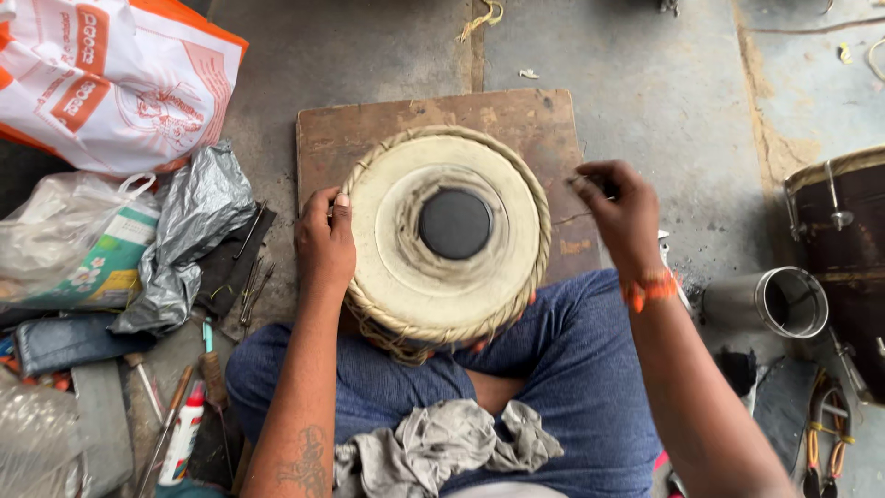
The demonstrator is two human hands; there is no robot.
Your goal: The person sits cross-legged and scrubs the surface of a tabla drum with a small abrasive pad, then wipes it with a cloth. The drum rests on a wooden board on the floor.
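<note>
Centrally, I see one round drum [447,235] with a cream skin, black centre spot and braided rim, resting on my lap over one brown wooden board [516,120]. At ten o'clock lies one white sack [101,83] with orange printing; below it, at nine, one clear plastic bag [64,231] holding a green-and-white packet, beside one grey crumpled bag [189,235]. At three o'clock sit one dark drum shell [843,249] and one metal cylinder [770,300]. My left hand [323,242] curls against the drum's rim, fingers bent, gripping it. My right hand [619,210] is closed, pinching a thin tool I cannot identify.
</note>
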